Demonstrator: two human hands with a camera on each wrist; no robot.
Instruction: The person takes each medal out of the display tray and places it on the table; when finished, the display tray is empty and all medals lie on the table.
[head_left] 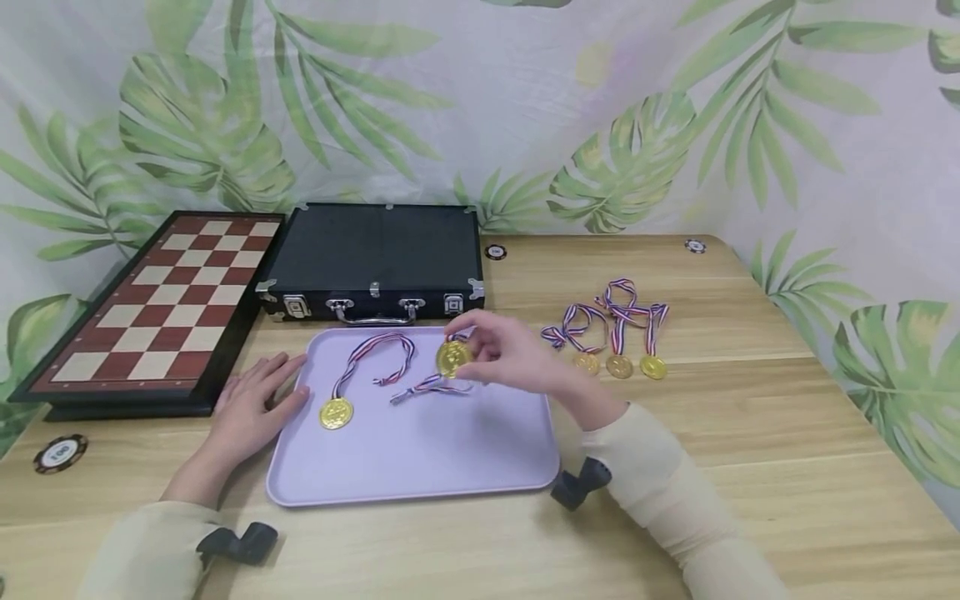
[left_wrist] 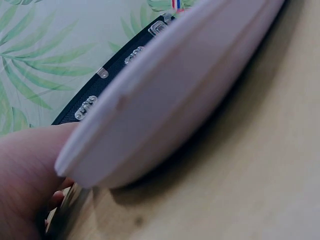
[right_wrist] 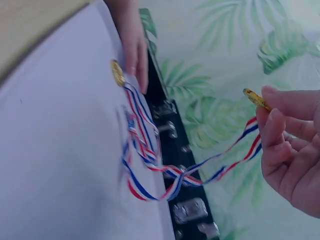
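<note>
The right hand (head_left: 517, 358) pinches a gold medal (head_left: 452, 358) between bent thumb and fingers, above the far part of a lilac tray (head_left: 412, 475); its striped ribbon (head_left: 431, 384) trails below. The left hand (head_left: 251, 417) lies loosely open, thumb touching the tray's left rim. A second medal (head_left: 336, 412) rests on the tray, to the left. The right wrist camera catches the held medal nearly edge-on; the left one, the tray's outer wall. Only the head view shows three medals (head_left: 619, 367) lying to the right on the table (head_left: 750, 417).
</note>
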